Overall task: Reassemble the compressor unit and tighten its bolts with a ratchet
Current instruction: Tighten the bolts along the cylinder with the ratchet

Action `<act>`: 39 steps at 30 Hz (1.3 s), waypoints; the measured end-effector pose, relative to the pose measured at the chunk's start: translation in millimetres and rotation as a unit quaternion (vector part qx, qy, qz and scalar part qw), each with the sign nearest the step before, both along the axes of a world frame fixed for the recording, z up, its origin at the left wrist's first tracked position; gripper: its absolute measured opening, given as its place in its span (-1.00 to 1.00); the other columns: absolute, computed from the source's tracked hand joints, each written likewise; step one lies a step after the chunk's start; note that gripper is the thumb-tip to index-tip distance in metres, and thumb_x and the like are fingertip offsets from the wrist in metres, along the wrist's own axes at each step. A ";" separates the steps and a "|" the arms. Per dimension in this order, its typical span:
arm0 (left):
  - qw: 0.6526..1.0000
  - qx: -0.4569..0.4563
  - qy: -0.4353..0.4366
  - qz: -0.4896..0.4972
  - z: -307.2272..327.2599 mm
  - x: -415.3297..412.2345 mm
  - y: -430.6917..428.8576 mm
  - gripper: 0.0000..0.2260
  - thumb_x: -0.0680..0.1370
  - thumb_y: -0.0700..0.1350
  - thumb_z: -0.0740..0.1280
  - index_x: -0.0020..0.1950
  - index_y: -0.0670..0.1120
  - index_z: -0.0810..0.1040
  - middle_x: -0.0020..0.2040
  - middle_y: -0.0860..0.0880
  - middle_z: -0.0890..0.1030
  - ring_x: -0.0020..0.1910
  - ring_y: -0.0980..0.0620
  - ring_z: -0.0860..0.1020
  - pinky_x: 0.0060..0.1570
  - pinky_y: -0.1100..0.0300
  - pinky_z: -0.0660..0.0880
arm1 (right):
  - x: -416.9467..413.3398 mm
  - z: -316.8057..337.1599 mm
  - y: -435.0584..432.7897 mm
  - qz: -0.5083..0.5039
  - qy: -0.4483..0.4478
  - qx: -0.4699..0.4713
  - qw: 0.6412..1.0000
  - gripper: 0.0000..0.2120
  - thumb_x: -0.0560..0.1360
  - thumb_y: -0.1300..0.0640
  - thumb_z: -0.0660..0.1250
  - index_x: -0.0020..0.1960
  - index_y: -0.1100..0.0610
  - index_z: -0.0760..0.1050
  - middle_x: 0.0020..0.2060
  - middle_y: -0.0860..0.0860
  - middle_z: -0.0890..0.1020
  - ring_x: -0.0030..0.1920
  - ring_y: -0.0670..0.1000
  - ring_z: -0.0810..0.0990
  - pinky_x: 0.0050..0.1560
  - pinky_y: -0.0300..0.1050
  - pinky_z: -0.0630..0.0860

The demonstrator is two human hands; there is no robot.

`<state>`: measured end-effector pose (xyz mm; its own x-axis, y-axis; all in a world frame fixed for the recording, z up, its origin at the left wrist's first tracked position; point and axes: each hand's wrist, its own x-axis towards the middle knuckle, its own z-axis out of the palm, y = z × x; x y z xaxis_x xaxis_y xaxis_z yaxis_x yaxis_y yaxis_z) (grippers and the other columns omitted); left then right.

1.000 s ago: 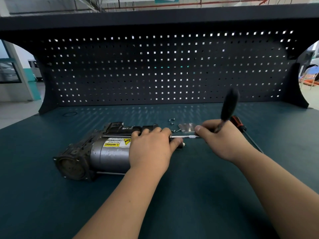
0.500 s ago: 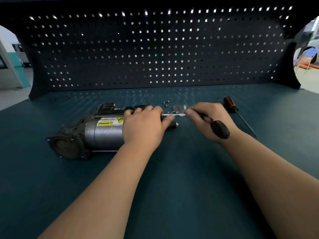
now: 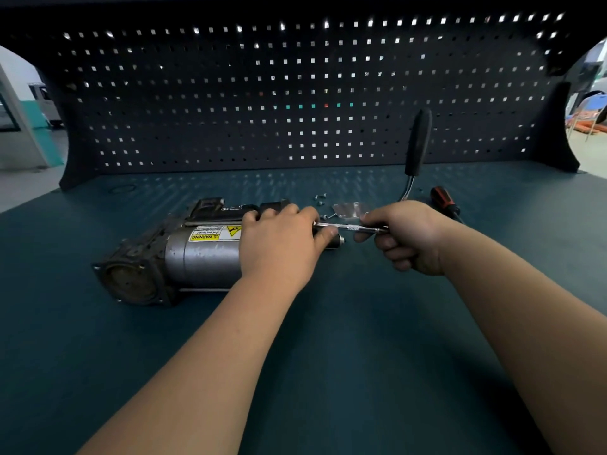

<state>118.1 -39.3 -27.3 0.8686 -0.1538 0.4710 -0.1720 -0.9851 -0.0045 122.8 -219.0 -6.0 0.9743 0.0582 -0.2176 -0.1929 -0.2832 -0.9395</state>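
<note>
Left hand (image 3: pixel 282 244) curls over the compressor (image 3: pixel 197 257) while right hand (image 3: pixel 407 238) grips the ratchet (image 3: pixel 417 142), its handle standing upright.

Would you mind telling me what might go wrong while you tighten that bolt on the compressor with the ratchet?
1. The extension bar is long and thin; it may slip off the bolt, and the left hand lies right at its tip.
2. The compressor lies on its side, steadied only by that hand, so it might roll.
3. The ratchet, gripped by the right hand, stands near the loose screws; a swing could scatter them.
</note>
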 end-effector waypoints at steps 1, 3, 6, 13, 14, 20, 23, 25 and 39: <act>1.000 0.001 0.000 0.002 0.0 0.3 -0.1 -0.59 0.56 0.32 0.03 0.17 0.12 0.49 0.13 0.04 0.55 0.17 -0.07 0.47 0.19 -0.02 0.24 | 0.2 0.1 -0.1 0.000 0.000 0.000 1.000 -0.66 0.58 0.02 0.19 -0.22 0.19 0.57 -0.61 -0.05 0.24 -0.63 -0.07 0.07 -0.58 -0.31 0.10; 1.000 0.007 0.001 0.005 0.1 1.1 -0.1 -0.58 0.56 0.32 0.02 0.16 0.11 0.49 0.13 0.04 0.55 0.16 -0.07 0.47 0.18 -0.02 0.25 | -0.4 -0.1 -0.2 0.000 -0.008 0.001 1.000 -0.68 0.57 0.02 0.20 -0.23 0.17 0.57 -0.61 -0.05 0.24 -0.62 -0.06 0.07 -0.59 -0.30 0.11; 1.000 0.008 0.006 0.009 1.0 2.7 -0.8 -0.57 0.56 0.33 0.01 0.15 0.11 0.49 0.13 0.05 0.54 0.16 -0.07 0.46 0.15 -0.02 0.25 | -1.2 -3.7 1.0 -0.017 -0.082 -0.027 0.996 -0.71 0.55 -0.03 0.25 -0.20 0.16 0.54 -0.60 -0.03 0.27 -0.61 -0.02 0.16 -0.56 -0.24 0.21; 1.000 -0.006 0.001 0.012 2.3 3.3 -1.2 -0.56 0.56 0.32 -0.01 0.12 0.10 0.50 0.10 0.04 0.56 0.13 -0.08 0.48 0.05 0.01 0.26 | -6.4 -10.0 -12.4 0.012 -0.489 -0.341 0.803 -0.84 0.52 -0.02 0.37 -0.08 0.06 0.66 -0.23 -0.03 0.63 -0.17 0.01 0.59 -0.14 -0.03 0.51; 1.000 -0.008 0.000 0.012 2.2 3.2 -1.1 -0.56 0.56 0.32 -0.01 0.12 0.10 0.50 0.09 0.04 0.56 0.13 -0.07 0.48 0.04 0.01 0.26 | -6.9 -11.1 -14.8 0.026 -0.503 -0.351 0.789 -0.81 0.52 -0.01 0.38 -0.01 0.09 0.66 -0.19 -0.03 0.62 -0.14 0.03 0.59 -0.11 0.00 0.52; 1.000 -0.012 -0.008 0.012 2.0 0.9 -1.8 -0.58 0.56 0.32 0.01 0.09 0.10 0.51 0.06 0.05 0.56 0.11 -0.06 0.48 0.02 0.03 0.25 | -1.7 -15.8 -16.9 0.029 -0.509 -0.339 0.791 -0.80 0.51 -0.02 0.38 0.01 0.08 0.66 -0.26 -0.16 0.50 -0.21 -0.05 0.53 -0.16 -0.04 0.50; 1.000 -0.021 -0.011 0.008 1.4 -0.4 -1.2 -0.58 0.55 0.33 0.02 0.08 0.10 0.50 0.06 0.05 0.56 0.11 -0.05 0.49 0.06 0.02 0.26 | -0.3 -17.0 -13.3 0.008 -0.469 -0.301 0.831 -0.89 0.51 -0.02 0.38 -0.17 -0.07 0.62 -0.34 -0.15 0.59 -0.26 -0.14 0.54 -0.23 -0.28 0.45; 1.000 -0.025 -0.011 0.002 0.9 -1.0 -0.5 -0.59 0.54 0.33 0.02 0.10 0.11 0.50 0.07 0.06 0.56 0.12 -0.05 0.49 0.09 0.02 0.26 | -0.2 -17.0 -10.5 0.002 -0.421 -0.261 0.869 -0.78 0.51 -0.02 0.36 -0.31 -0.15 0.52 -0.42 -0.19 0.58 -0.33 -0.19 0.52 -0.36 -0.38 0.36; 1.000 -0.016 0.000 -0.003 0.7 0.2 -0.1 -0.60 0.55 0.32 0.03 0.12 0.10 0.48 0.07 0.07 0.55 0.13 -0.05 0.47 0.10 0.03 0.24 | -4.0 7.8 0.0 -0.006 -0.056 -0.070 0.996 -0.65 0.51 -0.08 0.27 -0.31 0.13 0.56 -0.60 -0.06 0.25 -0.62 -0.05 0.15 -0.55 -0.26 0.27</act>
<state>118.4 -39.4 -26.6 0.8680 -0.1432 0.4755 -0.1770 -0.9838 0.0268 118.8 -219.0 1.7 0.9933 0.0240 -0.1127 -0.0930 -0.4114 -0.9067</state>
